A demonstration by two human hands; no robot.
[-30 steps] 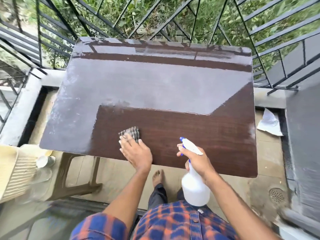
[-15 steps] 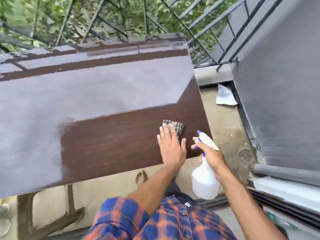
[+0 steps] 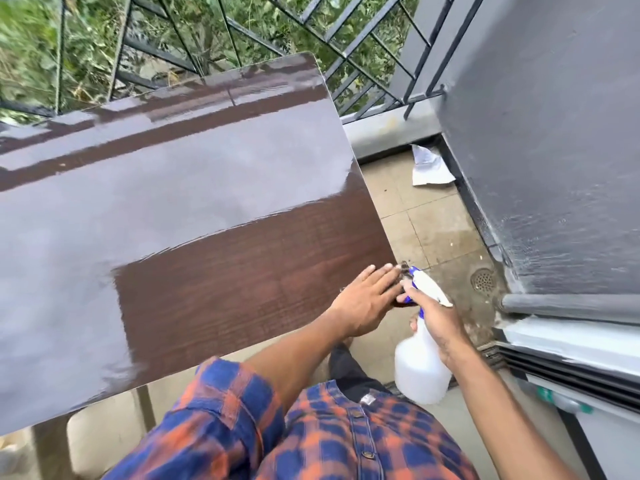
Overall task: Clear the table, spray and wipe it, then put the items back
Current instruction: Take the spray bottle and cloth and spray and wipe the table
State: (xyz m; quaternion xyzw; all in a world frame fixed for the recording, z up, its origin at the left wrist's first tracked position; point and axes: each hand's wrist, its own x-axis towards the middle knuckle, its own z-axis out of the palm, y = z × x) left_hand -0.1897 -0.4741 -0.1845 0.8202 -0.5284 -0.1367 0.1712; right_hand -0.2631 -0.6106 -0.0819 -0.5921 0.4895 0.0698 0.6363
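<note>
Brown table (image 3: 214, 285), left hand (image 3: 367, 299) flat over cloth (image 3: 404, 265) at right edge, right hand (image 3: 438, 318) gripping spray bottle (image 3: 420, 372)

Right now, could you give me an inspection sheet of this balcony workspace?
Surface: table bare of items; far part shiny and wet-looking, near strip dark wood grain.
Job's things: spray bottle held off the table's right edge; cloth barely visible under the fingers.
Clutter: crumpled paper on the floor by the wall.
Grips: left hand flat near the table's right edge; right hand closed on the bottle.
Cables: nothing seen.
Surroundings: railing, grey wall, floor drain.
</note>
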